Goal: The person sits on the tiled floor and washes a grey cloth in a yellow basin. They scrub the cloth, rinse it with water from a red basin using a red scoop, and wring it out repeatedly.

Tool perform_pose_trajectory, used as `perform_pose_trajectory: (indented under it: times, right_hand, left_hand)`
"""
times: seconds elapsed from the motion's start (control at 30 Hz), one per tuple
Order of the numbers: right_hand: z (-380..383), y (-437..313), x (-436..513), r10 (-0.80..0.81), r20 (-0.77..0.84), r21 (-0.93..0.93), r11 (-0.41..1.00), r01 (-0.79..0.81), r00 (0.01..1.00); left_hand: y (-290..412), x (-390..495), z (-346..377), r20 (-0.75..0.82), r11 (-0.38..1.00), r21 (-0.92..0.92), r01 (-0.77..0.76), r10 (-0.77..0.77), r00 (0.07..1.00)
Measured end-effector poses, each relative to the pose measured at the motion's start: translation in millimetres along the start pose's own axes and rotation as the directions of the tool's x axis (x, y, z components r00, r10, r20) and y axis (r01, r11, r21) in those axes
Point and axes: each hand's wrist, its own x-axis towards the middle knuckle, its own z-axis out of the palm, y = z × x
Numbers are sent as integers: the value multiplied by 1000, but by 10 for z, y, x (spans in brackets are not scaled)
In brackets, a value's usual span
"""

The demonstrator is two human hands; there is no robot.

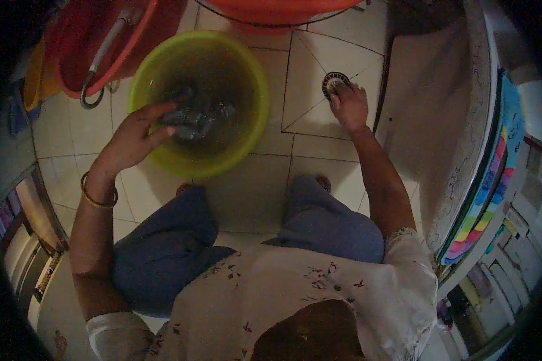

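Note:
A yellow-green plastic basin stands on the floor before me, holding dark water and a dark, shiny wet mass that looks like cloth. Over its left rim reaches my left hand, thumb and fingers apart, fingertips close to the dark mass; contact is hard to make out in the dim light. To the right of the basin, my right hand has its fingers on a round slotted drain cover at the floor drain. The fingers hide part of the cover.
A red tub with a shower hose over its rim stands at the upper left. Another red tub is at the top. Pale tiles form the floor. A raised wall or ledge runs along the right, beside a multicoloured cloth.

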Motion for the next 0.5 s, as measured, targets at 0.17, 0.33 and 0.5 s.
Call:
perform_pose_trajectory:
  times: [0.17, 0.33, 0.5]
  right_hand:
    - [389, 61, 88, -145, -293, 96, 979, 179, 945]
    - [298, 94, -447, -18, -33, 119, 993, 22, 999]
    - [14, -433, 27, -232, -161, 246, 932, 267, 959]
  left_hand:
    - [112, 63, 3, 11, 999, -23, -32, 32, 999]
    - [41, -40, -1, -32, 999, -38, -24, 23, 999]
    - [80, 36, 45, -33, 998, -17, -66, 66, 997]
